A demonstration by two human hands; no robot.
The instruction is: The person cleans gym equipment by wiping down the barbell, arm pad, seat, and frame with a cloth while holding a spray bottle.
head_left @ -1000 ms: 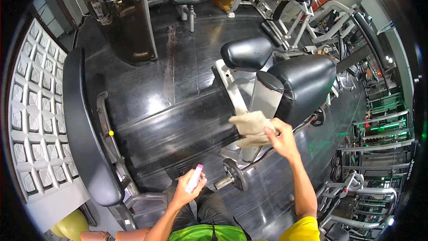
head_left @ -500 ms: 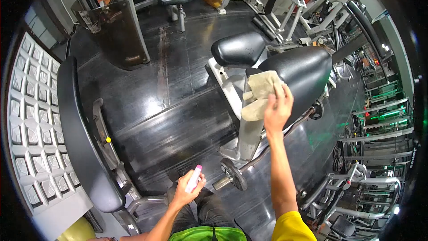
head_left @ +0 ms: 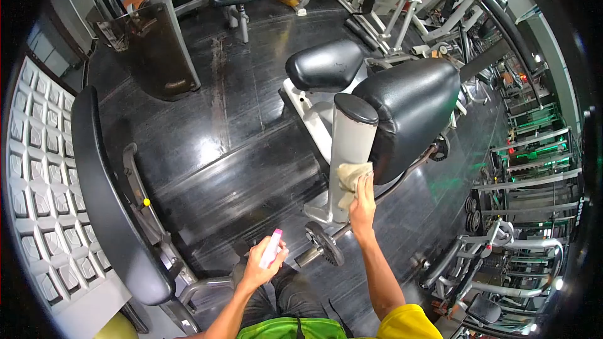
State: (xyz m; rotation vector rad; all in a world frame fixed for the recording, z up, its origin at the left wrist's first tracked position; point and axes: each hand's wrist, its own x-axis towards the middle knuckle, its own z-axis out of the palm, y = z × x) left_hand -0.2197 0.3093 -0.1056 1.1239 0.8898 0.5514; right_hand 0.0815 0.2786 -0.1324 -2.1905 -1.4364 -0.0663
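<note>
Facing a large black pad (head_left: 411, 110) and, just beside it, a pale grey post (head_left: 352, 141) with a dark top. Clasping a crumpled beige cloth (head_left: 352, 176) against the post with the right grip (head_left: 362, 206), straight fingers pressed together. Pinching a slim white bottle (head_left: 270, 253) with a pink cap in the curled left grip (head_left: 261, 266) (cannot read any lettering on it, nor tell its contents).

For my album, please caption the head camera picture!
Right hand holds a cloth against a grey post; left hand grips a pink-topped white object.
</note>
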